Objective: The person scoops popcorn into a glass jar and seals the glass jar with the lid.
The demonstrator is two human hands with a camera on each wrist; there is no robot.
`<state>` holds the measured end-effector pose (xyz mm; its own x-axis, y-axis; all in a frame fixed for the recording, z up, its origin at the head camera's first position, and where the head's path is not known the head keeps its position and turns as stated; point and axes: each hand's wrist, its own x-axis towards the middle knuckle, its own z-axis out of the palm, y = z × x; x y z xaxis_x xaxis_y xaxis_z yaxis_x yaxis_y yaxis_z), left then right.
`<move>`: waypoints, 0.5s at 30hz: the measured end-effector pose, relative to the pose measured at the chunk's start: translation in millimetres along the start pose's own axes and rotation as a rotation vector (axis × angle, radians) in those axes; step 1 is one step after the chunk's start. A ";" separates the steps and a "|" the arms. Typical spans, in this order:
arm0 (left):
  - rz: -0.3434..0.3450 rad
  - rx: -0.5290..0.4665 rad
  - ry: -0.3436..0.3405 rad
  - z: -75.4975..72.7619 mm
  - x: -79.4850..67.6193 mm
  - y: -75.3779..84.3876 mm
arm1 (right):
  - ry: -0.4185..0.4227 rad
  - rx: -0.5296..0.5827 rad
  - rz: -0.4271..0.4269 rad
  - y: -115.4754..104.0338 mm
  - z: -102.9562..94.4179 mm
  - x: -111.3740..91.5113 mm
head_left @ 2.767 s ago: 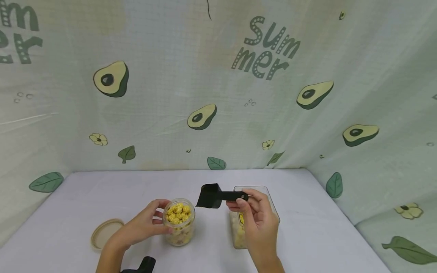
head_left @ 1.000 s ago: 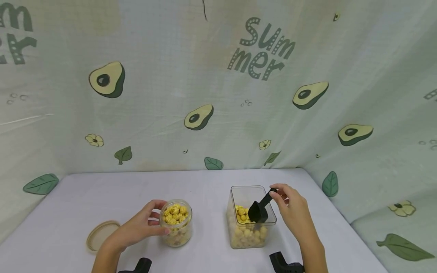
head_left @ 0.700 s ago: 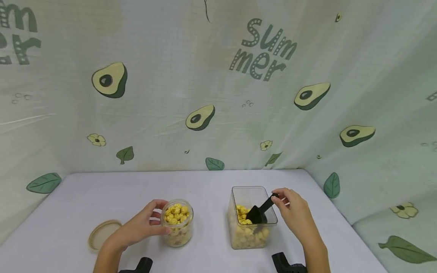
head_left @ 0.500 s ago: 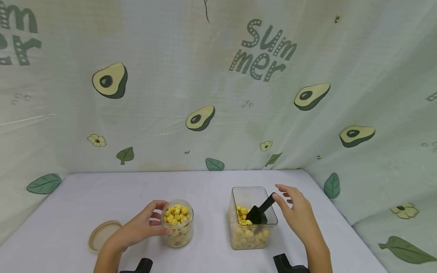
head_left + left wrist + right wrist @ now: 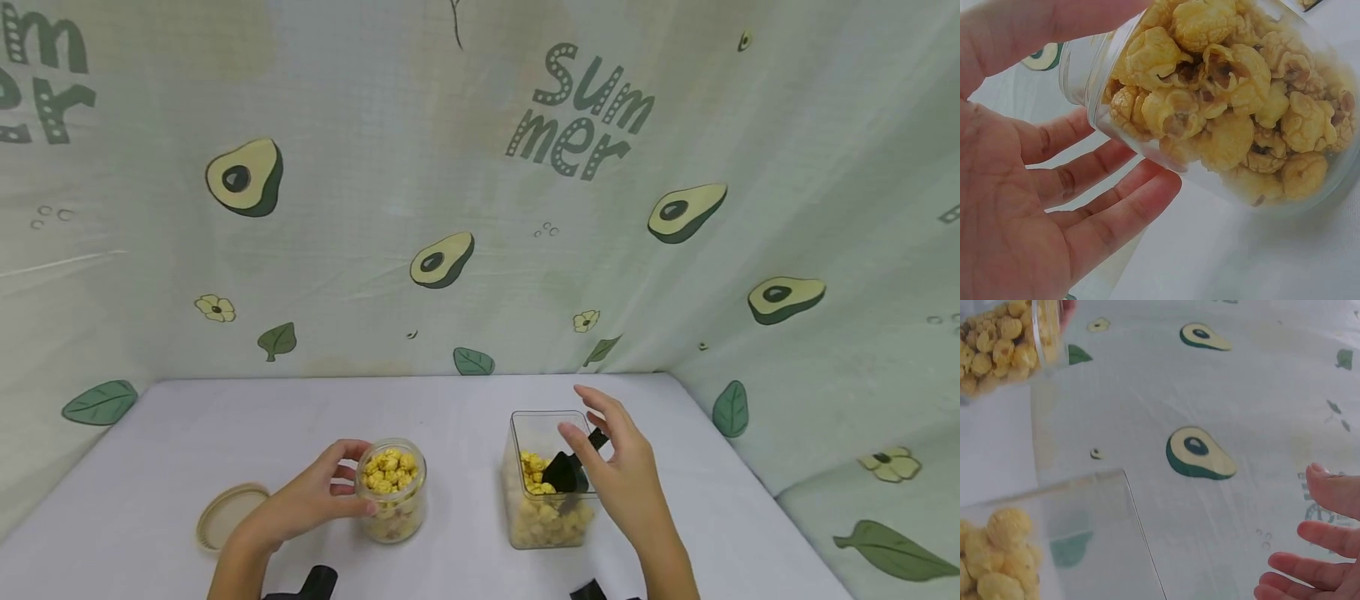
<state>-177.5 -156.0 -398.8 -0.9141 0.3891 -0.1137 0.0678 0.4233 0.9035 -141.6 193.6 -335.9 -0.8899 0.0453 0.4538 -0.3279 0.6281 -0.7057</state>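
Observation:
A clear round jar (image 5: 397, 528), upright on the table and full of yellow popcorn (image 5: 388, 471), stands left of centre. My left hand (image 5: 318, 497) grips it near the rim, thumb and fingers on opposite sides, as the left wrist view of the jar's neck (image 5: 1094, 78) also shows. To the right is a clear square box (image 5: 512, 508), partly filled with popcorn. A black scoop (image 5: 564, 473) leans in it, bowl on the popcorn and handle over the right rim. My right hand (image 5: 621, 471) hovers in front of the handle, fingers spread, holding nothing; the right wrist view shows bare fingers (image 5: 1297, 567).
A round beige-rimmed lid (image 5: 234, 517) lies on the white tabletop (image 5: 465, 467) left of the jar, partly behind my left forearm. An avocado-printed curtain (image 5: 360, 208) hangs behind the table and along its sides. Black wrist mounts (image 5: 318, 581) show at the lower edge.
The scoop went from above the table between jar and box into the box. My right hand let go of its handle, then shifted left with fingers spread. My left hand stays on the jar.

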 end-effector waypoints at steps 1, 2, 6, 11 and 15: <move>0.000 -0.001 0.000 -0.1 -0.1 -0.1 | -0.016 0.026 -0.006 -1.9 3.7 -0.6; -0.002 -0.001 0.001 -0.1 -0.2 -0.2 | -0.030 0.052 -0.016 -3.5 7.6 -1.4; -0.005 -0.004 -0.001 -0.4 -0.8 -0.1 | -0.077 0.168 -0.076 -10.0 25.8 -5.6; -0.005 -0.007 -0.005 -1.0 -0.9 0.4 | -0.154 0.291 -0.112 -22.7 49.1 -13.1; -0.004 -0.005 -0.007 -1.4 -0.4 -0.2 | -0.269 0.360 -0.040 -31.5 67.2 -19.3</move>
<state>-177.8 -157.4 -398.3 -0.9117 0.3928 -0.1204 0.0617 0.4206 0.9051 -135.3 120.7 -359.0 -0.9097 -0.2068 0.3602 -0.4103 0.3128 -0.8566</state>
